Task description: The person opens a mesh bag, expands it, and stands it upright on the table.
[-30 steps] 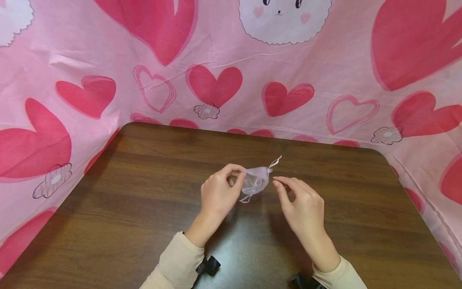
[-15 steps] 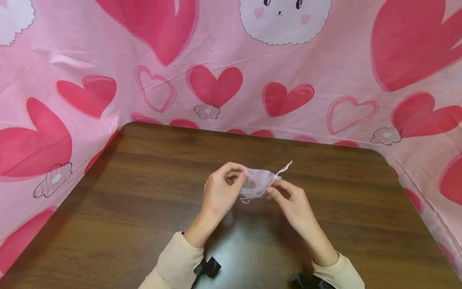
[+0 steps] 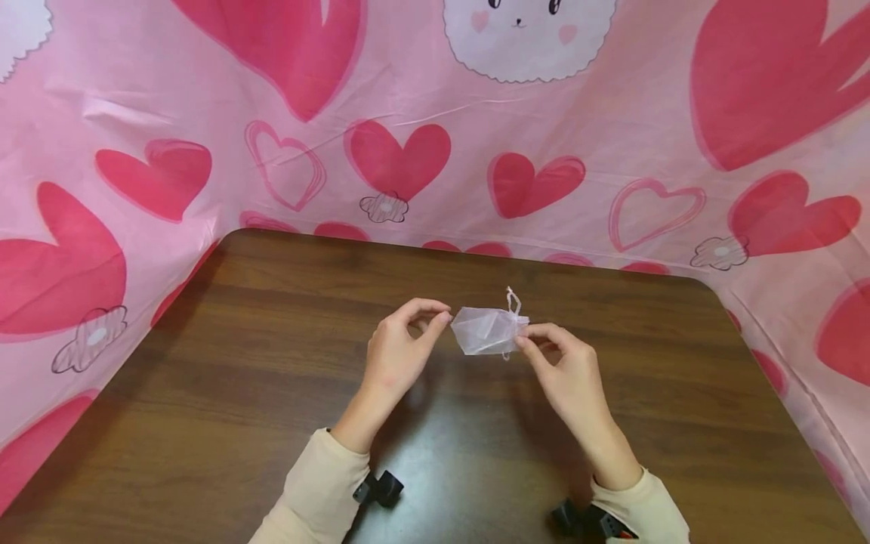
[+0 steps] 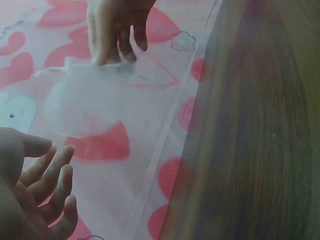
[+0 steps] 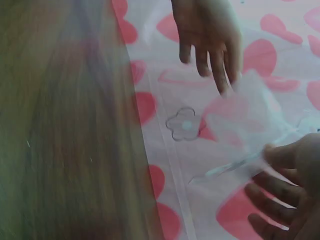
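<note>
A small sheer white drawstring pouch is held up over the table, its gathered neck to the right and its wider end to the left. My right hand pinches it at the neck between thumb and fingers, beside the drawstring loops. Just off the pouch's left end is my left hand, thumb and fingertips close together. Seen from the left wrist, that left hand has loosely bent fingers with nothing between them. The right wrist view shows the right thumb on the neck of the see-through pouch.
Beneath the hands is a dark brown wood-grain table with rounded far corners. Pink cloth printed with hearts hangs behind it and along both sides. Small black devices sit at both cuffs.
The right hand came to the pouch's neck and took hold of it. The left hand, which had gripped the pouch's left end, let go and moved slightly left. The pouch now lies flatter.
</note>
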The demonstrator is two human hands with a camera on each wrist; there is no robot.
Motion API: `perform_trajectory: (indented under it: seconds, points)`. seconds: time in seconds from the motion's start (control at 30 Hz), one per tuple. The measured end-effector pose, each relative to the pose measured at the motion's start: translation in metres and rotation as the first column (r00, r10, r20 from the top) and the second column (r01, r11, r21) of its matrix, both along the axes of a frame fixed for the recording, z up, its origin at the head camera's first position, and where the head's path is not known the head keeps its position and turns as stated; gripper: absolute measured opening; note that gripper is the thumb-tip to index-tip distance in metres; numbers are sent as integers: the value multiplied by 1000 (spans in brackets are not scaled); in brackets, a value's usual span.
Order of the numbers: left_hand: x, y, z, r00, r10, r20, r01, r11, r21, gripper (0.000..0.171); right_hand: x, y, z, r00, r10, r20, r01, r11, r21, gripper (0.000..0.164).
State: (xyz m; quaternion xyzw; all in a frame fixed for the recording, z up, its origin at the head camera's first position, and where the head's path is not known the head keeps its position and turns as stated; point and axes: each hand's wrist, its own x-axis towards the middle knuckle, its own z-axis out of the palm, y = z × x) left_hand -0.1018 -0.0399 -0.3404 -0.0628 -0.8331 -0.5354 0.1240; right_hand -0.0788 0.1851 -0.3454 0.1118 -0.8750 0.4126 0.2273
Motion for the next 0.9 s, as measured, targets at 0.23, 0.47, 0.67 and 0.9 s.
perform_trajectory:
  seconds: [0.23, 0.47, 0.67, 0.9]
  points:
    - [-3, -4, -4, 1000, -5, 20, 5, 1000, -18, 11, -4, 6, -6, 999, 34, -9, -29, 948, 318, 11]
    - [-4, -6, -5, 999, 23, 31, -21, 997, -75, 10, -7, 1, -15, 990, 143, 18, -133, 865, 484, 13]
    - [-3, -5, -4, 997, -12, 72, 23, 989, -148, 11, -5, -6, -19, 978, 207, -5, -176, 845, 505, 15]
    - [-2, 0, -5, 986, -116, 119, 143, 957, -253, 12, -3, -7, -18, 975, 221, 2, -191, 837, 513, 18]
